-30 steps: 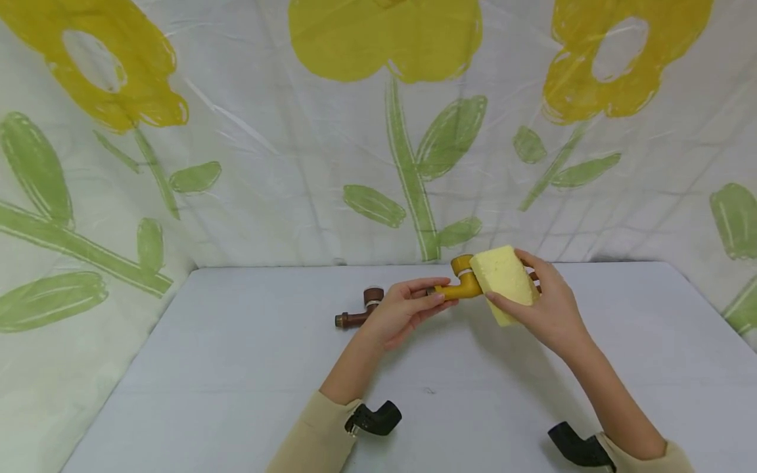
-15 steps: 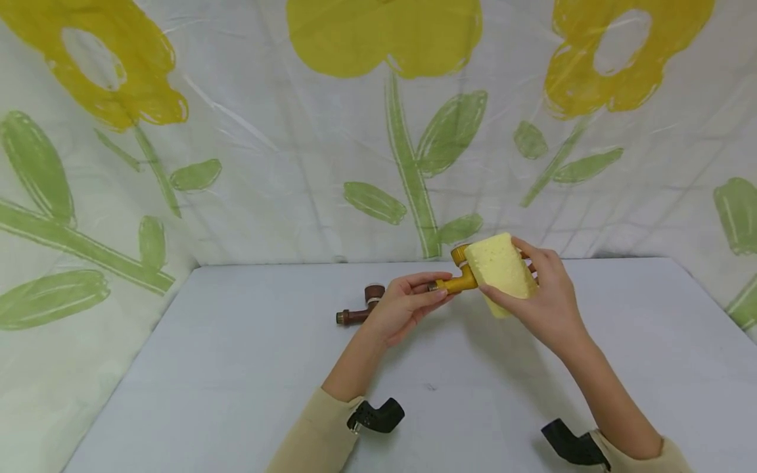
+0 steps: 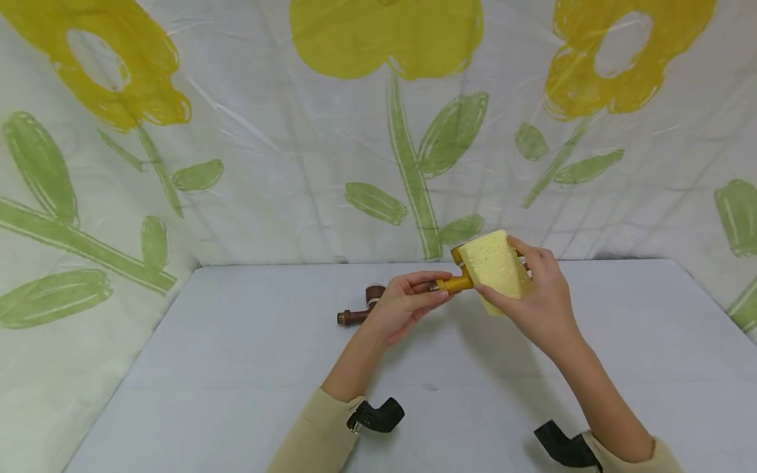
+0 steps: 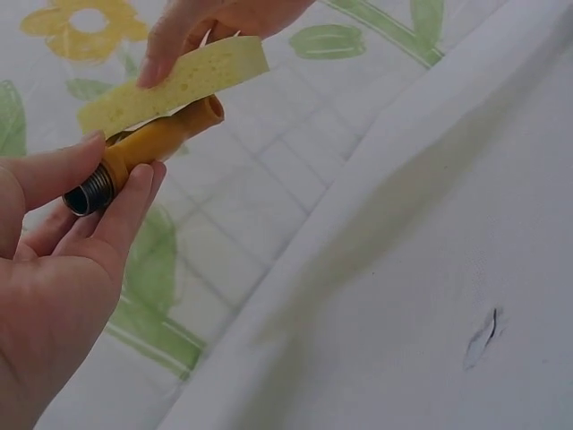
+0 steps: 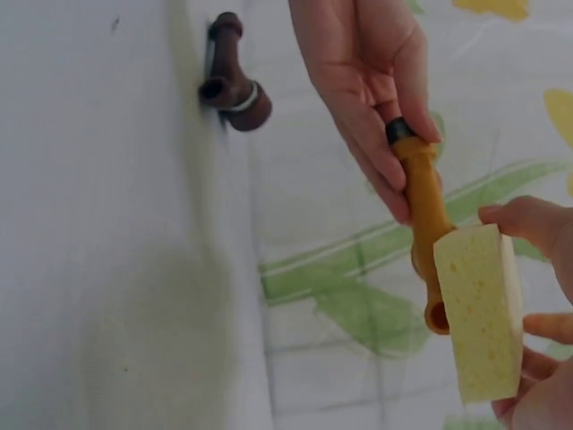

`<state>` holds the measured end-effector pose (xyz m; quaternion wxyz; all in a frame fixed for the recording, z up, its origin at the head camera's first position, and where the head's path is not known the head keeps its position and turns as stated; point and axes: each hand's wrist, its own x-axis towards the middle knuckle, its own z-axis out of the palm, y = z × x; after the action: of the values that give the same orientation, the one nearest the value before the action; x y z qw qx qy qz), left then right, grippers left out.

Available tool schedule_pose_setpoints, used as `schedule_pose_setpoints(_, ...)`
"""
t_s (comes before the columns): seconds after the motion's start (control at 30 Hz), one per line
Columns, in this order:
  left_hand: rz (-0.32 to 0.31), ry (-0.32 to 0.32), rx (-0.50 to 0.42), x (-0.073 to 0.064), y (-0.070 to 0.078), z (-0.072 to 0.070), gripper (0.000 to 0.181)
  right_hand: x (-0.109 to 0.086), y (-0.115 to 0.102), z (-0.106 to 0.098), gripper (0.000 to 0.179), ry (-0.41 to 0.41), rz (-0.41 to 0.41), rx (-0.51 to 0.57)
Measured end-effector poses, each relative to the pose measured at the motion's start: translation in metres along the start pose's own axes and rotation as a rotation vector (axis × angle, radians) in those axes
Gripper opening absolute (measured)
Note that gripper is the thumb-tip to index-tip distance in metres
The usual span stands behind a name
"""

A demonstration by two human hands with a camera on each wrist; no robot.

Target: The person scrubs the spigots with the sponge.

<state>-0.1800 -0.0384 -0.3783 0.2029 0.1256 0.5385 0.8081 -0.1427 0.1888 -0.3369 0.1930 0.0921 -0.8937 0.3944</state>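
Yellow tap: long axis rightward from left hand, grip pinching threaded end; right hand grips sponge against it.

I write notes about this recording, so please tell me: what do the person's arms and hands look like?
The left hand and right hand are bare, without visible gloves or rings. The left sleeve and right sleeve are plain beige. A bent black piece sits at the end of the left one, a similar black piece at the right one's.
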Motion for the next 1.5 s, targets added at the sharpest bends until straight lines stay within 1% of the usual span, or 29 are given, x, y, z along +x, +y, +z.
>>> schedule_pose_setpoints(0.2,-0.002,0.019,0.011,-0.002,0.003,0.000,0.040,0.000,-0.001,0.000,0.086,0.036,0.012,-0.012)
schedule_pose_setpoints(0.3,0.011,0.020,0.013,-0.003,0.005,-0.001,0.040,-0.001,-0.001,0.001,0.088,0.009,0.017,-0.006)
schedule_pose_setpoints(0.37,0.023,0.020,0.009,-0.003,0.006,-0.001,0.040,-0.001,-0.001,0.002,0.089,-0.012,0.008,-0.010)
schedule_pose_setpoints(0.43,0.036,0.017,0.006,-0.003,0.007,-0.002,0.040,-0.001,-0.001,0.001,0.089,-0.015,-0.004,-0.019)
schedule_pose_setpoints(0.6,0.060,0.006,-0.004,-0.004,0.009,-0.004,0.040,-0.002,0.001,-0.003,0.087,0.020,-0.009,-0.045)
schedule_pose_setpoints(0.67,0.074,0.001,-0.009,-0.004,0.010,-0.004,0.040,-0.002,0.001,-0.004,0.087,0.003,0.000,-0.052)
schedule_pose_setpoints(0.77,0.096,-0.003,-0.016,-0.004,0.011,-0.006,0.040,-0.002,0.000,-0.007,0.087,-0.058,0.022,-0.051)
schedule_pose_setpoints(0.87,0.118,-0.011,-0.019,-0.004,0.012,-0.009,0.040,-0.002,0.001,-0.011,0.085,-0.102,0.043,-0.057)
schedule_pose_setpoints(0.97,0.126,-0.019,-0.018,-0.003,0.013,-0.011,0.041,-0.001,0.002,-0.014,0.084,-0.123,0.066,-0.053)
schedule_pose_setpoints(1.07,0.125,-0.025,-0.026,-0.004,0.014,-0.010,0.042,-0.002,0.003,-0.015,0.083,-0.150,0.063,-0.041)
schedule_pose_setpoints(1.17,0.125,-0.027,-0.037,-0.004,0.013,-0.009,0.041,-0.003,0.003,-0.016,0.083,-0.176,0.038,-0.029)
schedule_pose_setpoints(1.3,0.121,-0.023,-0.051,-0.004,0.012,-0.009,0.039,-0.004,0.003,-0.017,0.081,-0.170,0.023,-0.040)
schedule_pose_setpoints(1.43,0.108,-0.004,-0.074,-0.005,0.013,-0.009,0.037,-0.003,0.005,-0.019,0.078,-0.149,0.039,-0.058)
schedule_pose_setpoints(1.5,0.107,-0.004,-0.079,-0.005,0.013,-0.009,0.037,-0.003,0.005,-0.019,0.078,-0.162,0.044,-0.045)
